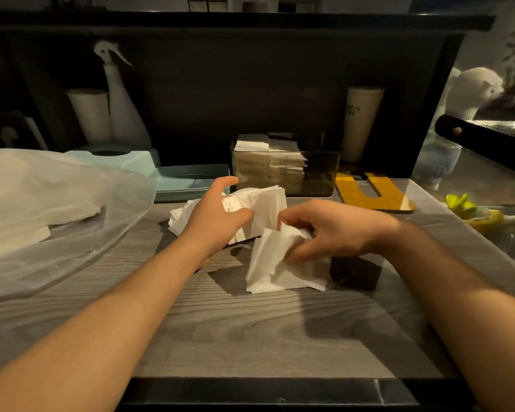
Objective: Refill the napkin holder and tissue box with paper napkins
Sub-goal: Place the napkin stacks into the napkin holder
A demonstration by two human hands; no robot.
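Across the grey wood-grain table [250,328] your two bare forearms reach forward to the middle of the surface. At the far left lies a big translucent plastic bag [57,209] with white napkin packs showing through it. Behind it stands a pale teal tissue box [137,162], and its lid [191,181] lies just to the right. Beyond the hands stands the clear napkin holder [286,171], partly filled with a stack of napkins at its left side. To its right a yellow wooden lid [372,191] with a slot lies flat on the table. At the back stand a white spray bottle [122,105], a roll of paper [91,114] and a tall cream cup [361,123].

Your left hand [217,215] holds a thick stack of napkins [262,206] just in front of the holder, thumb pressed on its near face and fingers curled round the far edge. Your right hand [333,230] pinches a smaller bunch of napkins [274,263], which hangs down and touches the table; motion blur there leaves the exact lie of those fingers unclear, though they seem curled into the paper.
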